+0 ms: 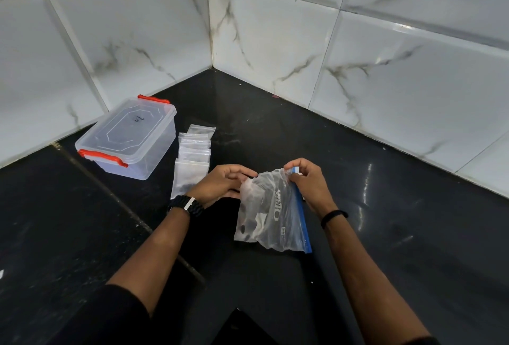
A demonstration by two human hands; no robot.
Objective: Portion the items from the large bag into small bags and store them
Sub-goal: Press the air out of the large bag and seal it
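Observation:
A large clear zip bag [271, 212] with a blue seal strip lies on the black counter, with dark round pieces inside near its bottom. My left hand [220, 183] pinches the bag's upper left edge. My right hand [307, 179] pinches its top right corner at the blue strip. A row of several small clear bags [192, 151] lies overlapped just left of my left hand. A clear plastic storage box [129, 139] with orange clips stands further left, lid closed.
The black stone counter [371, 220] runs into a corner of white marbled wall tiles [275, 41]. A seam in the counter [115, 198] runs diagonally on the left. A cut-out edge shows at the bottom centre.

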